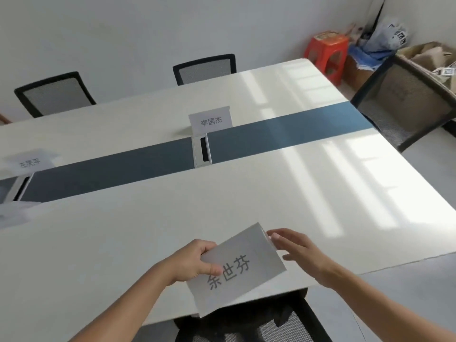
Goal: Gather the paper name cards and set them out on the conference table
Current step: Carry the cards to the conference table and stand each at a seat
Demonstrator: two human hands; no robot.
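Observation:
My left hand [195, 261] grips a white folded paper name card [243, 257] with dark printed characters, held tilted over the near edge of the white conference table [123, 230]. My right hand [297, 251] is beside the card's right edge with fingers spread, fingertips at or near the paper. A second name card [211, 119] stands upright across the table, just beyond the blue-grey centre strip [283, 133]. A third card [28, 161] stands at the far left. Another pale sheet [12, 213] lies at the left edge, blurred.
Two black mesh chairs [204, 67] [54, 93] stand along the far side, another [404, 99] at the right end and one [259, 322] under me. A silver cable hatch [202, 150] sits in the strip. A red stool [327, 53], bags and a box fill the corner.

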